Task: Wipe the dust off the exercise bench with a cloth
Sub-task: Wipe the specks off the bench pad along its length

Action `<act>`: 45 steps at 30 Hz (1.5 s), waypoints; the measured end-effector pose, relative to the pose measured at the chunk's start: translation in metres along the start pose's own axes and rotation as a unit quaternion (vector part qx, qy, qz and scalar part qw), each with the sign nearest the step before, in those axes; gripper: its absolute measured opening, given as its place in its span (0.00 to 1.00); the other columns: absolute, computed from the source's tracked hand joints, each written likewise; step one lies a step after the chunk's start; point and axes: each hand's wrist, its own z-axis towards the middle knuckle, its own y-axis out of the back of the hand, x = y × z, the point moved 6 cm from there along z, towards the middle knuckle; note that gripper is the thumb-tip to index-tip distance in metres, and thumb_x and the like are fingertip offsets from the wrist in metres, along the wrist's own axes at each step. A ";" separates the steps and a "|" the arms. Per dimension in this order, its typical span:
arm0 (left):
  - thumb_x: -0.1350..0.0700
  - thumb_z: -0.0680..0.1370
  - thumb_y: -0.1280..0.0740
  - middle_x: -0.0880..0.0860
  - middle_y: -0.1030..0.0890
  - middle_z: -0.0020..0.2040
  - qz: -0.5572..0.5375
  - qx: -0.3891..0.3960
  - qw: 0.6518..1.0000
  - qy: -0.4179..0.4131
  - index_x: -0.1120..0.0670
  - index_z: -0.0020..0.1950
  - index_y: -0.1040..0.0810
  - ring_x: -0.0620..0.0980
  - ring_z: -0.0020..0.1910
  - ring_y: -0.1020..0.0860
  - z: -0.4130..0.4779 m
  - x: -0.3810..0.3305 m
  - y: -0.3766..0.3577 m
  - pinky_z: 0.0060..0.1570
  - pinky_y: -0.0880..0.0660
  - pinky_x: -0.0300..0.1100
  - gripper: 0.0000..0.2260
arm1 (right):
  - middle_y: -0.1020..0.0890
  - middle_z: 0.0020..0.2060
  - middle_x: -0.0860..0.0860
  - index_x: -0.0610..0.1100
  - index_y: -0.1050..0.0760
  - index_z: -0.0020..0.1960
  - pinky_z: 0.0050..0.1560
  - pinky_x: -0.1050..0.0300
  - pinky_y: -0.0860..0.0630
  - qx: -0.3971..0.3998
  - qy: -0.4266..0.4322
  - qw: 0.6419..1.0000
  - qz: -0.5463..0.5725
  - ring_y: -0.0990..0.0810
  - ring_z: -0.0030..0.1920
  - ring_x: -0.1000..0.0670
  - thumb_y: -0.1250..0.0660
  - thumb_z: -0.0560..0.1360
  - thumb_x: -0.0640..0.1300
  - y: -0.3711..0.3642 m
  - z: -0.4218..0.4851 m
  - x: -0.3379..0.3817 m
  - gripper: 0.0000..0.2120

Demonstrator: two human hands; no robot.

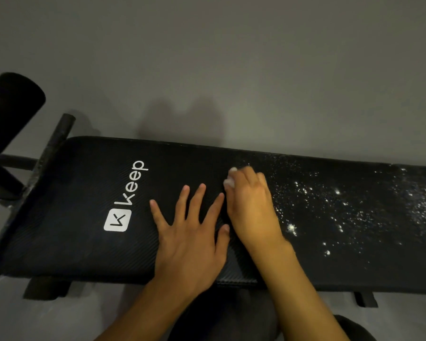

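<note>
A black padded bench [71, 242] fills the view. The left hand [187, 232] lies flat at centre, grip open and fingers spread, apparently bracing the pad. Just beside it, toward 2 o'clock, the right hand [251, 205] grips a white cloth [230, 179] at the edge of white dust [354, 207] scattered toward 3 o'clock.

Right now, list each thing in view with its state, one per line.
bench: left part clean, right part dusty
dust: white specks scattered over the right part
cloth: white, bunched, pressed on the bench at the dust's edge
left hand: flat on the bench, fingers spread
right hand: curled over the cloth
</note>
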 end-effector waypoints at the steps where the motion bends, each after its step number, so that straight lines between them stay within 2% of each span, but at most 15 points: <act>1: 0.39 0.81 0.49 0.54 0.35 0.81 0.002 -0.002 1.000 0.000 0.44 0.79 0.35 0.58 0.81 0.42 0.000 -0.001 0.000 0.70 0.49 0.80 0.27 | 0.21 0.54 0.43 0.37 0.24 0.64 0.52 0.50 0.22 -0.004 0.008 1.000 0.011 0.24 0.51 0.44 0.35 0.80 0.40 0.003 -0.012 0.002 0.14; 3: 0.39 0.81 0.48 0.54 0.35 0.80 0.004 -0.006 1.000 0.002 0.44 0.79 0.35 0.59 0.81 0.41 0.001 -0.001 0.001 0.70 0.49 0.80 0.27 | 0.21 0.53 0.42 0.36 0.24 0.62 0.51 0.49 0.22 -0.008 0.008 1.000 0.009 0.24 0.50 0.43 0.35 0.80 0.39 0.001 -0.007 -0.002 0.13; 5: 0.39 0.81 0.49 0.54 0.36 0.81 0.004 0.000 1.000 0.001 0.43 0.80 0.36 0.58 0.82 0.43 0.001 -0.001 0.000 0.71 0.51 0.80 0.27 | 0.22 0.55 0.42 0.38 0.24 0.61 0.54 0.48 0.24 -0.009 -0.031 0.999 -0.011 0.25 0.52 0.43 0.37 0.80 0.38 -0.010 0.028 -0.008 0.11; 8: 0.39 0.81 0.49 0.53 0.38 0.82 -0.003 0.004 1.000 0.003 0.43 0.80 0.37 0.57 0.82 0.44 0.000 0.001 0.001 0.72 0.52 0.79 0.26 | 0.24 0.57 0.44 0.41 0.25 0.60 0.58 0.53 0.28 0.012 -0.057 0.998 -0.031 0.26 0.56 0.45 0.38 0.79 0.39 -0.023 0.064 -0.007 0.11; 10: 0.41 0.81 0.49 0.53 0.37 0.81 -0.009 0.004 1.000 0.003 0.43 0.79 0.36 0.57 0.82 0.44 -0.001 0.002 0.002 0.71 0.51 0.79 0.25 | 0.23 0.56 0.45 0.41 0.24 0.61 0.57 0.54 0.27 0.020 -0.019 0.999 -0.033 0.25 0.54 0.46 0.37 0.79 0.38 -0.022 0.051 0.006 0.12; 12: 0.43 0.81 0.49 0.53 0.36 0.81 -0.010 0.004 1.000 -0.001 0.43 0.78 0.34 0.57 0.82 0.43 0.000 0.001 0.002 0.71 0.49 0.79 0.24 | 0.21 0.53 0.43 0.37 0.22 0.60 0.52 0.52 0.23 -0.002 0.000 1.000 0.013 0.23 0.49 0.44 0.33 0.77 0.35 -0.006 0.008 0.014 0.11; 15: 0.44 0.81 0.49 0.53 0.35 0.80 -0.011 -0.003 1.000 0.004 0.43 0.77 0.33 0.57 0.82 0.42 0.000 0.002 0.002 0.71 0.49 0.79 0.24 | 0.21 0.51 0.44 0.36 0.23 0.61 0.51 0.52 0.22 -0.003 0.002 0.999 0.050 0.24 0.48 0.45 0.33 0.78 0.35 0.008 -0.030 0.010 0.12; 20: 0.44 0.81 0.48 0.52 0.36 0.80 -0.013 -0.002 1.000 0.006 0.43 0.79 0.34 0.56 0.82 0.43 -0.001 0.002 0.004 0.72 0.51 0.78 0.25 | 0.22 0.54 0.42 0.38 0.23 0.59 0.54 0.53 0.26 -0.006 -0.077 0.997 0.009 0.25 0.53 0.43 0.35 0.78 0.34 -0.011 0.047 -0.014 0.11; 22: 0.44 0.81 0.48 0.52 0.36 0.80 -0.015 -0.002 1.000 0.008 0.42 0.79 0.35 0.56 0.82 0.43 -0.001 0.002 0.004 0.72 0.51 0.78 0.25 | 0.23 0.56 0.43 0.39 0.24 0.62 0.57 0.54 0.26 0.004 -0.072 0.997 0.011 0.26 0.56 0.45 0.35 0.78 0.36 -0.014 0.055 -0.010 0.12; 26: 0.45 0.81 0.50 0.52 0.36 0.80 -0.030 -0.006 0.999 0.008 0.42 0.78 0.34 0.56 0.82 0.43 -0.001 0.003 0.005 0.72 0.52 0.78 0.24 | 0.22 0.54 0.44 0.38 0.23 0.62 0.53 0.52 0.24 -0.007 -0.017 0.999 0.052 0.24 0.50 0.45 0.34 0.78 0.35 0.004 -0.008 0.007 0.13; 30: 0.45 0.80 0.51 0.53 0.35 0.80 -0.047 -0.008 0.999 0.008 0.40 0.77 0.32 0.58 0.82 0.43 0.000 0.002 0.006 0.72 0.53 0.78 0.25 | 0.21 0.54 0.49 0.40 0.21 0.61 0.53 0.62 0.27 -0.007 -0.021 0.996 0.089 0.25 0.48 0.50 0.39 0.80 0.41 0.025 -0.096 0.014 0.13; 33: 0.46 0.80 0.50 0.53 0.35 0.80 -0.040 -0.007 0.999 0.011 0.38 0.76 0.33 0.58 0.81 0.42 0.001 0.002 0.005 0.72 0.52 0.78 0.24 | 0.21 0.54 0.51 0.42 0.21 0.61 0.54 0.62 0.26 -0.015 -0.035 0.995 0.092 0.25 0.49 0.51 0.36 0.80 0.41 0.024 -0.096 0.009 0.12; 37: 0.45 0.80 0.51 0.51 0.36 0.81 -0.040 -0.010 0.999 0.008 0.37 0.77 0.33 0.56 0.82 0.44 -0.001 0.004 0.005 0.73 0.55 0.76 0.25 | 0.22 0.56 0.48 0.41 0.24 0.63 0.53 0.52 0.23 -0.022 -0.058 0.996 0.065 0.25 0.50 0.48 0.35 0.80 0.39 0.020 -0.073 0.007 0.12; 42: 0.44 0.81 0.52 0.52 0.39 0.82 -0.047 -0.005 0.999 0.007 0.36 0.77 0.34 0.55 0.83 0.47 0.000 0.004 0.004 0.75 0.60 0.74 0.25 | 0.21 0.56 0.53 0.44 0.21 0.62 0.52 0.56 0.24 -0.018 -0.002 0.995 0.103 0.24 0.48 0.50 0.39 0.81 0.45 0.034 -0.130 0.010 0.14; 45: 0.43 0.81 0.52 0.52 0.39 0.82 -0.048 -0.004 0.999 0.002 0.35 0.77 0.34 0.56 0.83 0.48 0.000 0.003 0.004 0.75 0.61 0.73 0.24 | 0.20 0.55 0.52 0.43 0.20 0.60 0.51 0.54 0.23 -0.048 -0.043 0.995 0.075 0.24 0.47 0.50 0.35 0.80 0.41 0.042 -0.132 -0.022 0.11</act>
